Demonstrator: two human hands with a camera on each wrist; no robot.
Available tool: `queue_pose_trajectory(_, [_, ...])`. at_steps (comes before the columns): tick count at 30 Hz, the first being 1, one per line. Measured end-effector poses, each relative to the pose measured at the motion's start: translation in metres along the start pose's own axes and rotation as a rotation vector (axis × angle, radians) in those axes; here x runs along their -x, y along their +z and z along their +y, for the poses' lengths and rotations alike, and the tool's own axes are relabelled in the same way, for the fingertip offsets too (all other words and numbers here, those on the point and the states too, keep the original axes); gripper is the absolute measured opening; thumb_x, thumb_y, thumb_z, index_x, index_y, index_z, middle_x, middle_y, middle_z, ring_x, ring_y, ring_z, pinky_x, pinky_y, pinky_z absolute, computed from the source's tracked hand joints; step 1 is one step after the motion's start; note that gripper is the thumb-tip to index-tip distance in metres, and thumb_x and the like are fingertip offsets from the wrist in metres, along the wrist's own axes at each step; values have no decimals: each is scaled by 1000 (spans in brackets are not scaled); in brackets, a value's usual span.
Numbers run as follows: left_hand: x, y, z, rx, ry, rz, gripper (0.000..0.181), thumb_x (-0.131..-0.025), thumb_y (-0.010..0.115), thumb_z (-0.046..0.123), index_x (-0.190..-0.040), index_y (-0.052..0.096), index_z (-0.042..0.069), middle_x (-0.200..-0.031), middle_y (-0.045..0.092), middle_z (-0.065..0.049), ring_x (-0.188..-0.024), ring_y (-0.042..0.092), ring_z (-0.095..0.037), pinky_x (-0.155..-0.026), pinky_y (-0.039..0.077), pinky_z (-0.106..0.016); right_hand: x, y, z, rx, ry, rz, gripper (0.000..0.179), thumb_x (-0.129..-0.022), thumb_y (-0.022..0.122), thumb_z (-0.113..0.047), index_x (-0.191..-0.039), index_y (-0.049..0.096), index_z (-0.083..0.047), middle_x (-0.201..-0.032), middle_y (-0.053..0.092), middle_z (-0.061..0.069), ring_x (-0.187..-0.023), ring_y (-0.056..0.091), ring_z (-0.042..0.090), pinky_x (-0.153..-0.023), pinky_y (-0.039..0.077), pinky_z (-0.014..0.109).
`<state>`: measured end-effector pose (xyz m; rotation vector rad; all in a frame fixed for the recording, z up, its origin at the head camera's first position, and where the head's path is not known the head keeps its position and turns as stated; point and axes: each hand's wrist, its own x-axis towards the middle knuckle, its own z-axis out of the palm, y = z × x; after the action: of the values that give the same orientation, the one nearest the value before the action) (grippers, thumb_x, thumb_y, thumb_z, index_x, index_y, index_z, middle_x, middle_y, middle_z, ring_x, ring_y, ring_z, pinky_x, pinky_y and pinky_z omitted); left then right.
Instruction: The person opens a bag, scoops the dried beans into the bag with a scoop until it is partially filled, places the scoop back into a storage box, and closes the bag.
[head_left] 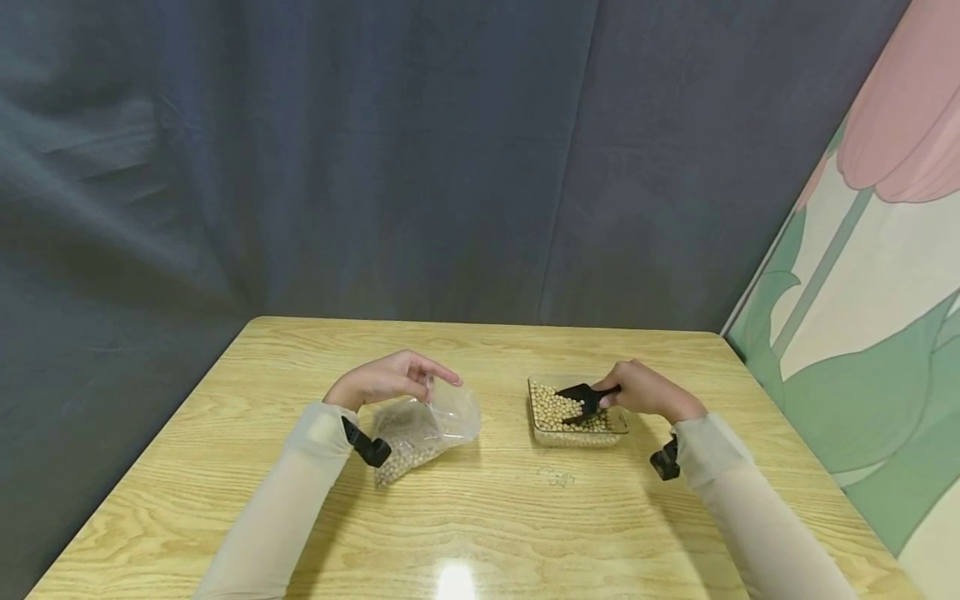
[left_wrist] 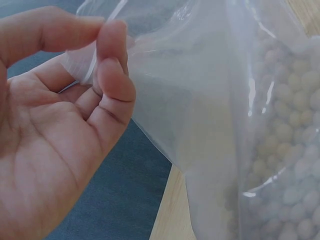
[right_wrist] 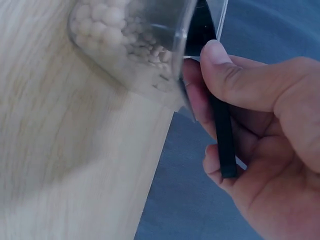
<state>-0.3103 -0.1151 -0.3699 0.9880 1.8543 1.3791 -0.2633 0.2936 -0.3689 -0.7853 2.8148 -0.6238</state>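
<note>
My left hand (head_left: 390, 377) pinches the upper edge of a clear plastic bag (head_left: 457, 415) between thumb and fingers. Pale round beans (left_wrist: 292, 130) fill the bag's lower part, which lies on the table. In the left wrist view, the bag's mouth edge (left_wrist: 102, 45) passes between the fingertips. My right hand (head_left: 643, 390) grips the handle of a black scoop (head_left: 588, 398), thumb along the top. The scoop's blade is down among the beans in a clear rectangular container (head_left: 577, 439). In the right wrist view, the handle (right_wrist: 224, 135) crosses the curled fingers beside the container wall.
The wooden table (head_left: 480, 533) carries both bag and container, with the bag on the left. A few small clear bits (head_left: 557, 477) lie in front of the container. A dark curtain (head_left: 420, 167) hangs behind, and a flower-painted wall (head_left: 862, 333) stands at the right.
</note>
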Motion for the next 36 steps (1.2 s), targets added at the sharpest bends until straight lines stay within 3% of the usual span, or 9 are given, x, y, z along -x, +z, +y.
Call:
queue_pose_trajectory(4, [1,-1,1,-4,2,3,45,-88,53,-5,-132,51,-11,-72,58,2,-64,48,-8,-72,48,-30,-5,7,3,-29,16,-25,31,-87,64,-1,-116,65,10,-114,64,28,-78,69,23,-65,51,25])
queue_pose_trajectory(7, [0,-1,1,-3,4,0,45,-88,53,-5,-132,51,-10,-72,58,2,-65,50,-8,-74,50,-31,-7,12,4,-48,33,-36,31,-88,63,-2,-118,64,9,-117,63,28,-94,69,31,-75,56,34])
queue_pose_trajectory(12, [-1,-1,0,-6,9,2,45,-88,53,-5,-132,52,-10,-72,58,2,-65,50,-8,-77,50,-33,-6,16,5,-70,41,-29,32,-90,61,-3,-120,63,9,-120,62,29,-108,62,39,-83,54,43])
queue_pose_trajectory(16, [-1,-1,0,-13,6,5,45,-87,54,-5,-132,52,-10,-71,58,3,-65,50,-7,-78,50,-33,-5,19,4,-105,70,-39,34,-93,58,-5,-124,60,10,-124,59,29,-108,63,37,-83,54,41])
queue_pose_trajectory(19, [-1,0,-1,-14,3,7,45,-87,54,-5,-132,52,-10,-71,58,3,-65,49,-7,-78,50,-33,-4,22,5,-135,94,-38,36,-95,54,-5,-127,56,12,-127,57,30,-98,66,32,-76,51,37])
queue_pose_trajectory(26, [0,0,-2,-22,4,7,45,-88,53,-6,-132,52,-9,-70,57,3,-64,48,-8,-77,49,-33,0,27,6,-106,62,9,37,-97,52,-10,-128,55,12,-126,57,30,-111,59,40,-90,50,49])
queue_pose_trajectory(36, [3,-1,-3,-9,14,11,45,-88,54,-5,-133,51,-10,-72,58,3,-65,49,-8,-79,49,-33,3,28,13,-116,50,22,40,-98,52,-15,-130,54,9,-129,55,29,-112,59,39,-91,49,49])
